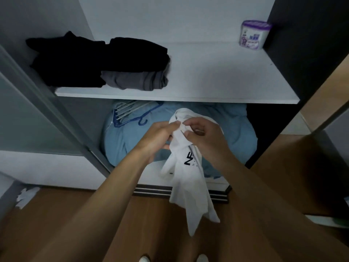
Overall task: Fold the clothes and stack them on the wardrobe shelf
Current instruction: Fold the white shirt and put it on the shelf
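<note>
A white shirt (187,178) with dark lettering hangs bunched in front of me, below the wardrobe shelf (226,76). My left hand (160,137) grips its upper part from the left. My right hand (205,137) pinches the fabric near the top from the right. The rest of the shirt dangles down toward the floor. On the left of the shelf lies a pile of black clothes (75,59), with a folded black garment stacked on a folded grey one (136,80).
A purple-and-white tub (254,34) stands at the shelf's back right. Under the shelf lies a blue bundle (236,133) with hangers (128,114) on top. Sliding door frames stand at left and right. The floor is wood, with crumpled paper (26,197) at left.
</note>
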Demonstrator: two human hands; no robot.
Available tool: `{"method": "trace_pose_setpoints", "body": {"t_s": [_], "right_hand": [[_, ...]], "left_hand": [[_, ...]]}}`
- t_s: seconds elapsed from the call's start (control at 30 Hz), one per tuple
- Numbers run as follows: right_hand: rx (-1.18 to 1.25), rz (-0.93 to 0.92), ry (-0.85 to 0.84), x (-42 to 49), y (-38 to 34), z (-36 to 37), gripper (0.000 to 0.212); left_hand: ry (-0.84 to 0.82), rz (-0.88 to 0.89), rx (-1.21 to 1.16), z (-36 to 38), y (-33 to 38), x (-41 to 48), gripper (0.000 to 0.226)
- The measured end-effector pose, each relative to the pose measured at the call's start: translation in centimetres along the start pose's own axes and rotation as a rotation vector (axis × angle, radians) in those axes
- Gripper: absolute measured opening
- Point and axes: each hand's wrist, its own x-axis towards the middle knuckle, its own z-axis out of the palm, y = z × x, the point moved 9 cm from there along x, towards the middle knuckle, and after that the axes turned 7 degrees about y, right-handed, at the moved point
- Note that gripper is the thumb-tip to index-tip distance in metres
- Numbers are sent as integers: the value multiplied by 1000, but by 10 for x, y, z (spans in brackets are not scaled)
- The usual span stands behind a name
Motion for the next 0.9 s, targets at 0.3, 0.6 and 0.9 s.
{"method": "trace_pose_setpoints", "body": {"t_s": [0.3,0.6,0.9], "right_hand": [[5,-38,123,-12,-17,-4,6],[-542,12,75,-9,-2,41,37],[-330,28,69,3,-33,38,27]], "left_hand": [[157,239,-106,-64,16,6,26],[106,438,-138,-76,75,-10,37],[91,404,485,-104,20,9,24]]}}
